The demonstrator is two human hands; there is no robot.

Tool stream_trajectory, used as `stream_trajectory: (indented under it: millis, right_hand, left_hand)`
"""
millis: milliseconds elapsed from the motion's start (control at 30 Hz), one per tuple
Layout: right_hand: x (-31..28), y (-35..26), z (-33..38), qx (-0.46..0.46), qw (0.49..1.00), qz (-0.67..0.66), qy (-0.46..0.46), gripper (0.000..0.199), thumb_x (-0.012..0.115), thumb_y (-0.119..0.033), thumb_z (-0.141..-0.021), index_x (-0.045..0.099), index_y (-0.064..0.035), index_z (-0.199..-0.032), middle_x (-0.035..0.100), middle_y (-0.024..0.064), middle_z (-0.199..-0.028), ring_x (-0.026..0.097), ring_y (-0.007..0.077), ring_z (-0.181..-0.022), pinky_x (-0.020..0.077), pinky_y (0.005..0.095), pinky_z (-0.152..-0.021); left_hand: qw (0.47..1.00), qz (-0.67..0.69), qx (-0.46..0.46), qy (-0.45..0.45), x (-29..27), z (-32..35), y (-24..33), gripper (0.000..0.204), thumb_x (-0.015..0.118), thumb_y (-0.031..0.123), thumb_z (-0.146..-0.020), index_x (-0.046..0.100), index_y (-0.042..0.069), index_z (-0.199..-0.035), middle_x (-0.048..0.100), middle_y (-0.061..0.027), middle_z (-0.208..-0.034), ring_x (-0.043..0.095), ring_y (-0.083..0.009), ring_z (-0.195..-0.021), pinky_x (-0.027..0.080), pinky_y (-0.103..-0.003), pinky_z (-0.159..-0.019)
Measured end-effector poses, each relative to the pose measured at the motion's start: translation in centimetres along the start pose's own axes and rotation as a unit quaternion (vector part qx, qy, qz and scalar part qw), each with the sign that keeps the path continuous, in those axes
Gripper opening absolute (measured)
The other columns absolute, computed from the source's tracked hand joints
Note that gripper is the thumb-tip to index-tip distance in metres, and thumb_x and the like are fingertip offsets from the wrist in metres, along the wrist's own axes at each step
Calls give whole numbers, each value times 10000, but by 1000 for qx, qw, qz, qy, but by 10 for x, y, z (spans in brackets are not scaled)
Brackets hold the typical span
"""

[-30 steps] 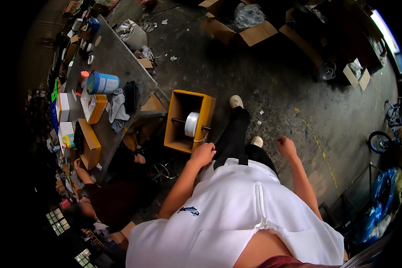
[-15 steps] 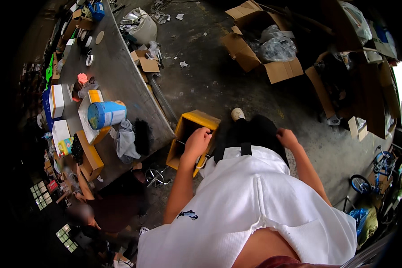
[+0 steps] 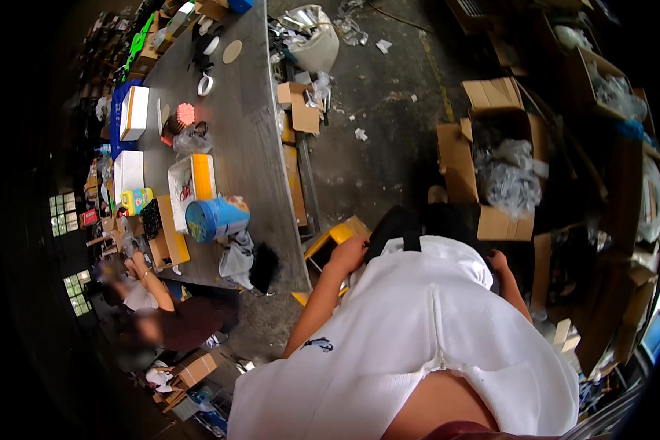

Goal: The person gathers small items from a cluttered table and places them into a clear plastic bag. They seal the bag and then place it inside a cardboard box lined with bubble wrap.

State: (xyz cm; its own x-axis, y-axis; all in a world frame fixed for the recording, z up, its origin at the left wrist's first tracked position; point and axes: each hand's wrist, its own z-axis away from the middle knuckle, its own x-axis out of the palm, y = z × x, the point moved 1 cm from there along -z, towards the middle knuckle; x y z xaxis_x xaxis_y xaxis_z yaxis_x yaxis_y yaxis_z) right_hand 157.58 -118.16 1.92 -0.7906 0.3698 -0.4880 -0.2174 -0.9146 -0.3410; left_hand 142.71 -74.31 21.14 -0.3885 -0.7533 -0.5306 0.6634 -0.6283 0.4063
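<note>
My left hand [image 3: 350,253] is closed at the rim of a yellow box [image 3: 339,233] with an open top, beside my left thigh. My forearm crosses the box and hides part of it, and the fingertips do not show. My right hand [image 3: 498,260] hangs by my right thigh with its fingers curled; I see nothing in it. The table [image 3: 271,147] runs along my left, its near corner close to the yellow box.
A blue tub [image 3: 217,218], a grey cloth [image 3: 237,260] and a white box [image 3: 129,176] are on the table. An open carton [image 3: 458,158] of clear plastic bags stands ahead on the right. Another person [image 3: 191,323] works beyond the table's near end.
The view has turned left and I have stepped forward along the table. The yellow box has moved along with my left hand. The right hand stays by my thigh.
</note>
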Motion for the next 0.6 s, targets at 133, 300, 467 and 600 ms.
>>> stream_trajectory:
  millis: [133, 300, 467, 600]
  right_hand:
    - [-83, -72, -70, -12, 996, -90, -22, 157, 536, -94, -796, 604, 22, -878, 612, 124, -617, 591, 196, -461, 490, 302, -432]
    - [-170, -186, -178, -106, 993, -38, 44, 113, 525, -75, -799, 599, 1, -838, 597, 102, -607, 582, 179, -483, 465, 307, -432]
    - [-211, -344, -250, -235, 967, 15, 100, 127, 493, -89, -818, 587, -4, -806, 575, 83, -581, 551, 153, -472, 436, 292, -452]
    - [-218, -462, -259, -200, 979, -4, 26, 141, 494, -118, -834, 574, -7, -868, 587, 84, -611, 561, 146, -507, 448, 290, -482]
  left_hand:
    - [985, 162, -21, 58, -28, -49, 5, 212, 537, 149, -832, 582, 65, -1021, 615, -170, -984, 579, -350, -921, 467, -395, -758]
    - [986, 133, -27, 93, -83, -100, 4, 212, 579, 199, -826, 578, 64, -989, 620, -158, -924, 590, -331, -874, 467, -395, -740]
    - [976, 149, -15, 155, -182, -182, -12, 188, 579, 211, -824, 596, 62, -938, 597, -154, -917, 575, -331, -867, 471, -398, -740]
    - [974, 115, -44, 188, -299, -237, -14, 180, 580, 207, -825, 591, 56, -923, 600, -142, -920, 581, -324, -867, 474, -398, -730]
